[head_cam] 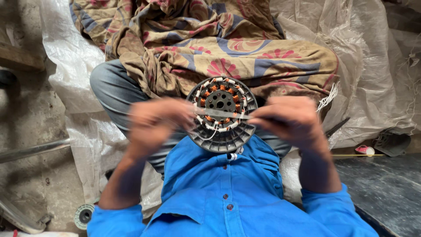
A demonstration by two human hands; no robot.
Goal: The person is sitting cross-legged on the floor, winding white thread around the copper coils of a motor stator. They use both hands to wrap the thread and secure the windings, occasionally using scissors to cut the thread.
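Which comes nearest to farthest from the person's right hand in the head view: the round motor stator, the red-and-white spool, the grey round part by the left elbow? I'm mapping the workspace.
From the right hand:
1. Motor stator, touching it, in the lap.
2. Red-and-white spool, on the floor on the right.
3. Grey round part, far left, by the elbow.

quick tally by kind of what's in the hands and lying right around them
Hands: 2, left hand and right hand
Round motor stator with copper windings: 1
Thin flat strip held across it by both hands: 1
Patterned cloth: 1
White plastic sheet: 1
Small round part on the floor: 1
Total: 7
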